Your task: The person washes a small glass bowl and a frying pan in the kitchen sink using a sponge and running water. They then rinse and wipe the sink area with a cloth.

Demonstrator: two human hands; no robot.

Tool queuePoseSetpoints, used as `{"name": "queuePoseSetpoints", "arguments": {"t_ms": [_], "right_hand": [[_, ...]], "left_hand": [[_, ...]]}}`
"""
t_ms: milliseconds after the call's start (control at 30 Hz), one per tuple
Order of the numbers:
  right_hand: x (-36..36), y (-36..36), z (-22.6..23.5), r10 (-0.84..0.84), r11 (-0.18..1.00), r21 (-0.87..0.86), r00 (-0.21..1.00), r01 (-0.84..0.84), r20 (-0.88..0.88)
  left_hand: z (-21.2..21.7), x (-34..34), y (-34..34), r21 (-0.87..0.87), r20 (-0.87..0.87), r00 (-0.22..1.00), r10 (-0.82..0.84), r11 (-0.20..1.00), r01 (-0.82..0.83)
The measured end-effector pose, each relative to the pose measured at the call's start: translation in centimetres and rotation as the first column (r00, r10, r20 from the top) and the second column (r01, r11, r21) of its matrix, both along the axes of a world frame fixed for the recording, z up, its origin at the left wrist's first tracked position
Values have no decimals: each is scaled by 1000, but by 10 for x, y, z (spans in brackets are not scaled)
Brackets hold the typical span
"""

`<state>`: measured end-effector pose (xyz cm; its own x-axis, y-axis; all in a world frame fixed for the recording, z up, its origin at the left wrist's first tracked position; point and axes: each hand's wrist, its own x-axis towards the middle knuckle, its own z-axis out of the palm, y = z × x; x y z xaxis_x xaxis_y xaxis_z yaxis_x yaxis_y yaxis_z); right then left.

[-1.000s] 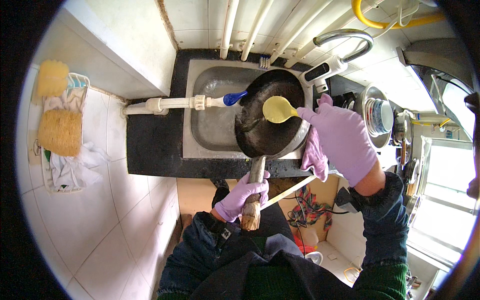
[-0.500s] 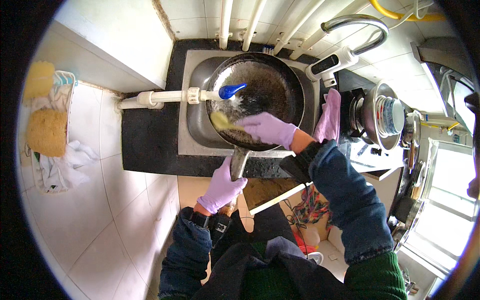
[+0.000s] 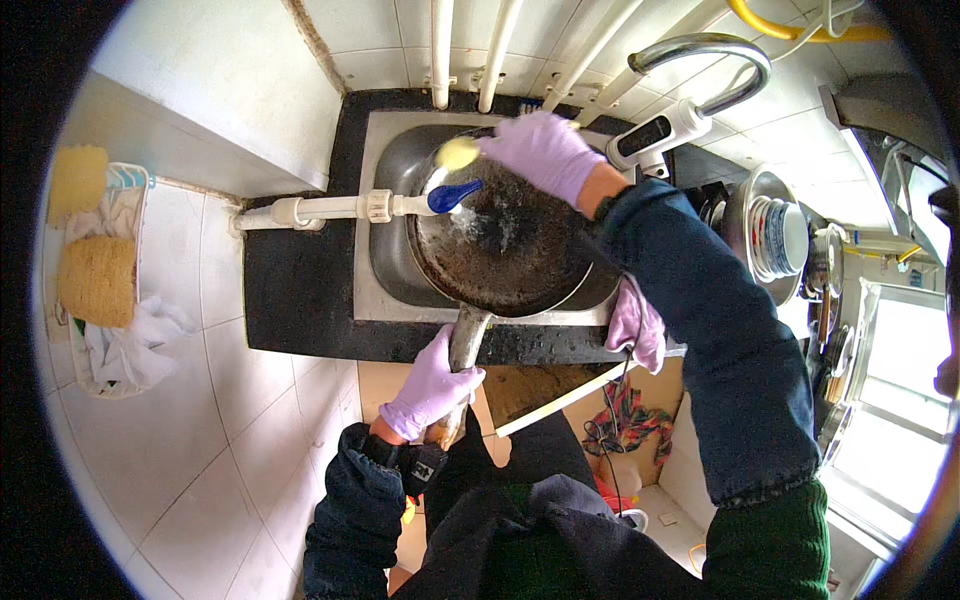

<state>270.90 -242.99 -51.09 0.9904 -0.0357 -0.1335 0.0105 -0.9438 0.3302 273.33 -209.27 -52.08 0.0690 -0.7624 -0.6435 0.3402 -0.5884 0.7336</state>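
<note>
A large dark frying pan lies over the steel sink, its inside wet and grimy. My left hand, in a purple glove, grips the pan's handle at the near counter edge. My right hand, also gloved in purple, reaches over the pan's far rim and holds a yellow sponge at the far left of the pan. A white tap pipe with a blue lever juts in from the left, just above the pan.
A curved metal faucet arches at the back right. A spare purple glove hangs over the black counter front. Stacked bowls and pots stand to the right. A wall basket on the left holds sponges and cloths.
My right hand has carried the yellow sponge from the pan's middle out to its far left rim. The left hand has kept its hold on the handle.
</note>
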Motion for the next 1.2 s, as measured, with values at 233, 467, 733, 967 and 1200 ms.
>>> {"name": "queuePoseSetpoints", "arguments": {"t_ms": [233,467,733,967,1200], "right_hand": [[-67,9,-3,-400,906,74,899,418,-179],[-133,109,27,-370,650,439,763,620,-530],[-26,109,-82,-320,-799,525,531,295,-785],[-67,118,-67,-315,134,894,874,427,-370],[-54,124,-46,-510,442,834,857,330,-69]], "left_hand": [[-2,-4,5,-25,-130,991,44,999,-47],[-6,-8,6,0,-201,976,81,997,-83],[-2,-12,3,-15,-133,990,40,999,-42],[-1,-10,5,-9,-40,999,31,999,-31],[-2,-8,6,-44,-41,999,-4,999,2]]}}
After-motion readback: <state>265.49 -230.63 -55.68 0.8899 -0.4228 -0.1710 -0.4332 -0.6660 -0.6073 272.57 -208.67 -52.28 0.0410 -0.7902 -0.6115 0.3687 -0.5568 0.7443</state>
